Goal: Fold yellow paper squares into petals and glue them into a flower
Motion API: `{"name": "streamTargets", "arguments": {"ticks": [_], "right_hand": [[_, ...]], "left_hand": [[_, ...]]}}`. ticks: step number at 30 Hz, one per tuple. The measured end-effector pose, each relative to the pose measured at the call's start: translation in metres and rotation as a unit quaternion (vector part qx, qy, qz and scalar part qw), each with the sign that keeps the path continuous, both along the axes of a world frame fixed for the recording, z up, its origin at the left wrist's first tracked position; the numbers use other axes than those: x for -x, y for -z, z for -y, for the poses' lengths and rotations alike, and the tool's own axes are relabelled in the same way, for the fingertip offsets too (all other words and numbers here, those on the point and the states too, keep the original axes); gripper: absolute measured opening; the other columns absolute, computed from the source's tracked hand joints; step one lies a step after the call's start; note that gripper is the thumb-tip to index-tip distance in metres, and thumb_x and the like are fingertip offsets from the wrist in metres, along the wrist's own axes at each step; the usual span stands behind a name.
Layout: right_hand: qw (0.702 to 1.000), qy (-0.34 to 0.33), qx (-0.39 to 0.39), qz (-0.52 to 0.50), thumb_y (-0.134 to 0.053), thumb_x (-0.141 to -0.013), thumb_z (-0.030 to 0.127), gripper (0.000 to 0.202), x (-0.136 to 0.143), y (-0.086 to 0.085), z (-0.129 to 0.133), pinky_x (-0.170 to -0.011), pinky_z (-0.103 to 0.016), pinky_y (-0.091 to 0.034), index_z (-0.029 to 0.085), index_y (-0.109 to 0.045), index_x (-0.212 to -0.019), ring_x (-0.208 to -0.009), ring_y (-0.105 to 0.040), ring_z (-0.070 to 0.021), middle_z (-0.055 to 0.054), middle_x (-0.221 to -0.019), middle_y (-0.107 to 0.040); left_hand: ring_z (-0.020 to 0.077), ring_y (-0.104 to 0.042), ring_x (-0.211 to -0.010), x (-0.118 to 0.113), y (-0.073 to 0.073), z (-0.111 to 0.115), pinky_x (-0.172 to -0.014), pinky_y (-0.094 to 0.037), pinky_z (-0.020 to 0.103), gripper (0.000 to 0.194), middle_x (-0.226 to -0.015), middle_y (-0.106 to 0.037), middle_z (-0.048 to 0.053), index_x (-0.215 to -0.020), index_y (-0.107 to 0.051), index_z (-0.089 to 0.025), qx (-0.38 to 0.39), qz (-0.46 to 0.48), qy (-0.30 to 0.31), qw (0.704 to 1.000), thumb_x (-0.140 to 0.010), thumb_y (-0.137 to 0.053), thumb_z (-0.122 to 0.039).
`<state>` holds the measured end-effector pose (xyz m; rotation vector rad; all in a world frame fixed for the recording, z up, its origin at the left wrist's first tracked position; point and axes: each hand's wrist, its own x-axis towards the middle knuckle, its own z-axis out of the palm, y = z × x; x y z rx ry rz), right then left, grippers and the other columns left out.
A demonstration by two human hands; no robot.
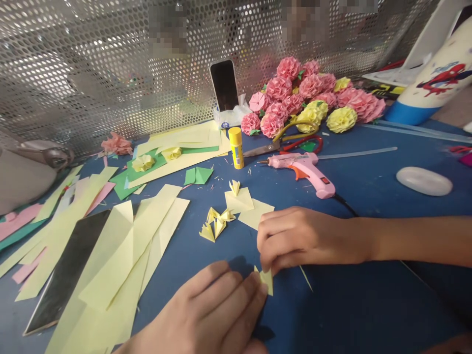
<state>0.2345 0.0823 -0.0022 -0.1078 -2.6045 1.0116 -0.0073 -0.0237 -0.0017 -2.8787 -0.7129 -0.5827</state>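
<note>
Between my two hands is a small folded piece of yellow paper (267,282), low over the blue tabletop. My left hand (217,307) comes from the bottom edge, its fingertips pressed on the paper's left side. From the right, my right hand (295,238) pinches the paper's upper edge with bent fingers; its thumb is mostly hidden. Just beyond lie two yellow paper squares (254,214), one with a small folded piece (234,187) on it. A cluster of folded yellow paper pieces (217,222) rests left of them.
Long yellow paper strips (121,275) cover a dark flat panel (70,265) at left. Farther back are a glue stick (236,148), scissors (263,148), a pink glue gun (302,169), a phone (224,86) and pink paper flowers (279,88). A white oval object (424,181) lies right.
</note>
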Motion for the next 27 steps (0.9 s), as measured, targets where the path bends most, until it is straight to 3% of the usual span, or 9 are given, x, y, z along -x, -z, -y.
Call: {"name": "streamTargets", "arguments": {"ticks": [8,13,17,27], "right_hand": [[0.99,0.017,-0.13,0.044,-0.051,-0.104,0.025,0.02,0.008,0.003,0.003,-0.073,-0.026,-0.038,0.017,-0.064,-0.091,-0.08,-0.05,-0.0143,-0.002,-0.092,-0.062],[0.993,0.045,-0.096,0.052,-0.051,-0.103,0.038,0.026,0.012,0.007,0.007,-0.077,-0.027,-0.038,0.017,-0.062,-0.092,-0.084,-0.051,-0.0159,-0.002,-0.091,-0.06],[0.995,0.067,-0.067,0.042,-0.039,-0.106,0.047,0.04,0.013,0.012,0.011,-0.076,-0.028,-0.038,0.017,-0.061,-0.09,-0.083,-0.051,-0.0163,-0.002,-0.09,-0.059],[0.982,0.1,-0.153,0.045,-0.035,-0.109,0.035,0.036,0.015,0.007,0.023,-0.073,-0.03,-0.035,0.017,-0.057,-0.087,-0.076,-0.047,-0.0166,-0.002,-0.087,-0.058]], "left_hand": [[0.0182,-0.068,-0.09,0.0,-0.001,0.0,-0.096,-0.045,0.034,0.038,-0.105,-0.077,0.005,-0.11,-0.072,-0.01,-0.012,0.008,-0.003,1.0,-0.108,-0.041,-0.033],[0.0184,-0.068,-0.09,0.001,0.002,0.001,-0.096,-0.045,0.035,0.036,-0.106,-0.077,0.005,-0.11,-0.072,-0.011,-0.012,0.01,-0.004,1.0,-0.108,-0.043,-0.033],[0.0179,-0.067,-0.092,-0.001,0.003,0.001,-0.099,-0.043,0.035,0.038,-0.105,-0.077,0.003,-0.11,-0.072,-0.012,0.008,0.014,-0.011,1.0,-0.108,-0.042,-0.035],[0.0183,-0.067,-0.089,0.0,-0.002,0.0,-0.096,-0.044,0.036,0.039,-0.099,-0.076,0.006,-0.116,-0.069,-0.007,0.024,0.016,0.002,1.0,-0.109,-0.04,-0.032]]}}
